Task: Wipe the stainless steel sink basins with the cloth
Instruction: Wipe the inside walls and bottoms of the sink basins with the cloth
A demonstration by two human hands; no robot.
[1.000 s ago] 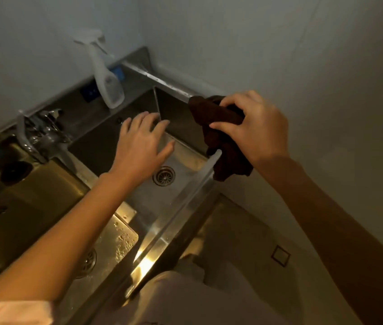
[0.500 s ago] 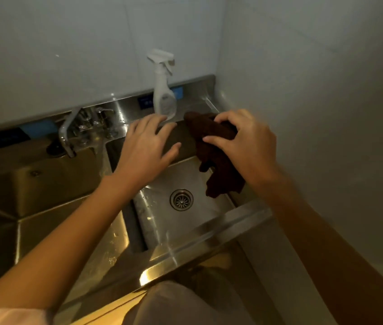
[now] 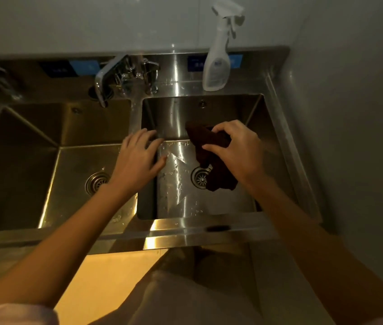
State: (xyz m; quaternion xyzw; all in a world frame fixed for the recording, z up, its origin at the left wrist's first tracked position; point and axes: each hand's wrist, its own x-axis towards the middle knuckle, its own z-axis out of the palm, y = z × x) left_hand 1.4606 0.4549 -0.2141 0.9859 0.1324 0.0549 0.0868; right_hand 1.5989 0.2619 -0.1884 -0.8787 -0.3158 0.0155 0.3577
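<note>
1. A stainless steel sink unit point(image 3: 209, 233) fills the view, set against a pale wall, with a raised back ledge and a bright front rim.
2. The left basin point(image 3: 45, 184) is in warm, dim light; its round drain point(image 3: 96, 180) shows just beside the left forearm.
3. The right basin point(image 3: 185, 198) is brighter, its floor speckled with water drops, and its drain point(image 3: 201, 177) is partly covered by hanging cloth.
4. A chrome faucet point(image 3: 108, 76) stands on the back ledge above the divider between the two basins, spout angled toward the left basin.
5. A white spray bottle point(image 3: 217, 64) stands upright on the ledge behind the right basin, near the corner.
6. The right hand point(image 3: 239, 153) is over the right basin, fingers point(image 3: 214, 148) curled and thumb pinching a dark brown cloth point(image 3: 214, 165).
7. The cloth is bunched in that grip and droops toward the drain; whether its lower end touches the basin floor is hard to tell in this light.
8. The left hand point(image 3: 138, 158) is over the divider, palm down, fingers spread and straight, holding nothing; it may be resting on the divider's edge.
</note>
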